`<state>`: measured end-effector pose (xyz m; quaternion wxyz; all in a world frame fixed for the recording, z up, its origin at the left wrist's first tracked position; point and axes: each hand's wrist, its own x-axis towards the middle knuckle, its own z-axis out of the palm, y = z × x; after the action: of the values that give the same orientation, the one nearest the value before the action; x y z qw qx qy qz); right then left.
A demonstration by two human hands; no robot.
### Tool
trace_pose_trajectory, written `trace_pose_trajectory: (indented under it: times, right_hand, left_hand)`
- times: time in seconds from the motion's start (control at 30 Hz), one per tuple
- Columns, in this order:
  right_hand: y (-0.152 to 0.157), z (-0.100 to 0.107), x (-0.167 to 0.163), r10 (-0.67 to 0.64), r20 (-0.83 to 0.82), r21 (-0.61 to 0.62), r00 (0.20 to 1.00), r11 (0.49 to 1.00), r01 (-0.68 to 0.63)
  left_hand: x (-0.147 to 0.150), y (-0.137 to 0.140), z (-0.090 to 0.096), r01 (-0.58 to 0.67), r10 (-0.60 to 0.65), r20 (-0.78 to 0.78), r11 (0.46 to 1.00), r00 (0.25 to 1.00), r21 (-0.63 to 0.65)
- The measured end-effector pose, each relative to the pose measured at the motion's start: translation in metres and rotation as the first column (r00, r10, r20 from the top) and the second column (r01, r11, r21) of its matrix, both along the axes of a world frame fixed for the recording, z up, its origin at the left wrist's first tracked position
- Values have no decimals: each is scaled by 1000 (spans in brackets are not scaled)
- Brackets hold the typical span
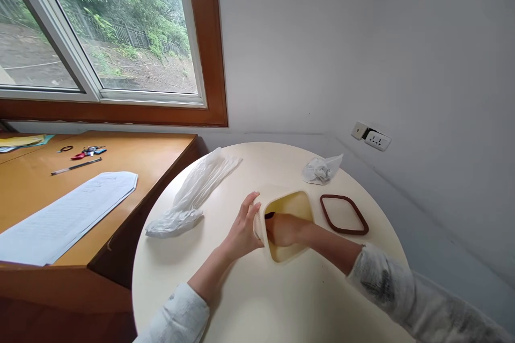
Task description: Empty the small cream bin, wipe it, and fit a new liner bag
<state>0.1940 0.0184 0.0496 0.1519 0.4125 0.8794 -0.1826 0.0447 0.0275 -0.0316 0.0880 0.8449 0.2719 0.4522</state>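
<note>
A cream plastic bin (pixel 292 204) is tilted on the round table, its squarish mouth turned toward me. My left hand (pixel 244 229) grips the bin's outer side from the left, thumb and fingers around its wall. Deep inside the mouth is my right hand (pixel 284 229), with its fingers curled and partly hidden. Beside those fingers shows a small dark thing (pixel 269 215), too little of it visible to name. To the right of the bin, a brown rounded-square ring (pixel 344 215) lies flat on the table.
On the round table (pixel 257 311), a long crumpled white plastic bag (pixel 197 187) lies left and a smaller crumpled clear bag (pixel 322 169) at the back right. A wooden desk (pixel 161 155) at left holds papers (pixel 72 214), a pen (pixel 76 166) and keys (pixel 90 152). A wall socket (pixel 377 140) is at right.
</note>
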Motion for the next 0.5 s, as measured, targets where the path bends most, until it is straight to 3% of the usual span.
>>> trace_pose_trajectory:
  times: [0.13,0.3,0.43,0.5]
  right_hand:
    - [8,-6,1,-14,46,68,999,998,11]
    - [-15,9,15,-43,164,127,986,992,22]
    - [-46,27,37,57,77,203,995,977,-72]
    - [-61,29,49,63,-12,279,998,959,-57]
  left_hand:
    - [1,0,4,-27,27,-3,999,1000,31]
    - [-1,2,5,-41,41,-12,999,999,6]
    - [-5,5,4,-7,7,-5,999,1000,-43]
    - [-7,5,5,5,-5,4,996,1000,-89]
